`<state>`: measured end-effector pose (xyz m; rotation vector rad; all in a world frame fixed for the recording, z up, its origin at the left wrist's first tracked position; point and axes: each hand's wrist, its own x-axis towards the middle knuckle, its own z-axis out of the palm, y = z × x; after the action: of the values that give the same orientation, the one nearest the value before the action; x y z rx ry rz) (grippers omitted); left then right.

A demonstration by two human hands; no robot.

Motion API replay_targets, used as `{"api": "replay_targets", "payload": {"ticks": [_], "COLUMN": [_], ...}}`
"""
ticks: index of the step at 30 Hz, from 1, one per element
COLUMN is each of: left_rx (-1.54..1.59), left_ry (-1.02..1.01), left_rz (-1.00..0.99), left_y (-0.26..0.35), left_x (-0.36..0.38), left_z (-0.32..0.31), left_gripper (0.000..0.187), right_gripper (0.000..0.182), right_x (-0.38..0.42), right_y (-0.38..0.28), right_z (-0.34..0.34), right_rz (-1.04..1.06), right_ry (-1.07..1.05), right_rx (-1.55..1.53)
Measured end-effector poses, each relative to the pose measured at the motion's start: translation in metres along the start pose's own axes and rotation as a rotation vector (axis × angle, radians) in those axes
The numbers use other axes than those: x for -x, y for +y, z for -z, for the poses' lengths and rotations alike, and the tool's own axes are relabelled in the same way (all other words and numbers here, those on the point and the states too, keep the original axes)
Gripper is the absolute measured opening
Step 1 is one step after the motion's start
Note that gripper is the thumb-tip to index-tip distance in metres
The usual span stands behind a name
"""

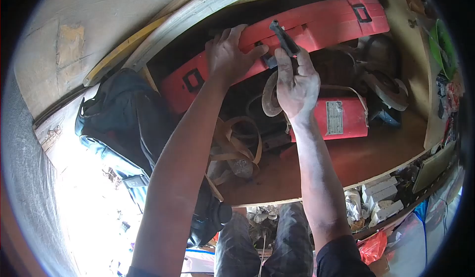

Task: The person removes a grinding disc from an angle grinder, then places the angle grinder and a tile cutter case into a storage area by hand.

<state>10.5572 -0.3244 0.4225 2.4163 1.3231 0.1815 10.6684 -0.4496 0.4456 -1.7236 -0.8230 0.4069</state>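
A long red case [326,24] with black latches lies across the back of a wooden box. My left hand [231,54] rests on its front edge, fingers over the top and thumb stretched out to the right, apart from the fingers. My right hand [298,81] is raised just right of it, its fingertips closed on the lower end of a black handle [285,38] that stands out in front of the case. Below my right hand sits a red box with a white label [335,117]. A rusty metal ring [270,96] shows beside my right wrist.
Orange-brown straps [230,136] lie inside the wooden box [267,190]. A dark bag [121,121] stands at its left. Curved metal parts [386,90] are at the right. White blocks [381,198] and a red plastic bag [373,247] lie outside the front edge.
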Motion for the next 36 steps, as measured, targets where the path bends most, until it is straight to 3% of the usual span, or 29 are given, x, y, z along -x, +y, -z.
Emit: {"api": "replay_targets", "payload": {"ticks": [5,10,12,17,19,20,23,27,30,33,36], "left_rx": [0.109,0.132,0.101,0.256,0.278,0.280,0.285,0.324,0.396,0.600,0.607], "left_ry": [-0.037,-0.032,-0.038,-0.116,-0.146,-0.134,-0.153,-0.200,-0.298,-0.304,-0.316], "left_rz": [0.047,0.086,0.109,0.176,0.199,0.195,0.205,0.230,0.203,0.256,0.203], "left_y": [0.001,0.005,0.008,0.010,0.010,0.011,0.012,0.009,-0.001,-0.011,-0.014], "left_x": [0.001,0.002,0.002,-0.003,-0.001,0.001,-0.003,-0.005,-0.008,-0.013,-0.012], "left_z": [0.004,0.004,0.006,0.011,0.014,0.014,0.015,0.016,0.024,0.018,0.017], "left_gripper": [0.077,0.075,0.076,0.075,0.075,0.076,0.077,0.074,0.068,0.059,0.054], "right_gripper": [0.035,0.040,0.033,0.047,0.048,0.049,0.048,0.044,0.037,0.037,0.038], "right_x": [-0.026,-0.025,-0.023,-0.031,-0.037,-0.038,-0.037,-0.032,-0.020,-0.017,-0.022], "right_y": [-0.011,0.012,0.009,0.036,0.041,0.042,0.045,0.038,0.026,0.030,0.026], "right_z": [0.005,0.016,0.024,0.024,0.027,0.025,0.028,0.029,0.033,0.031,0.034], "right_rz": [-0.061,-0.122,-0.317,-0.080,-0.475,-0.502,-0.573,-0.481,-0.285,-0.220,-0.236], "right_ry": [-0.093,-0.073,-0.099,-0.015,-0.124,-0.101,-0.119,-0.131,-0.179,-0.135,-0.178], "right_rx": [0.332,0.297,0.245,0.247,0.008,-0.146,-0.204,-0.090,0.083,0.022,0.013]}}
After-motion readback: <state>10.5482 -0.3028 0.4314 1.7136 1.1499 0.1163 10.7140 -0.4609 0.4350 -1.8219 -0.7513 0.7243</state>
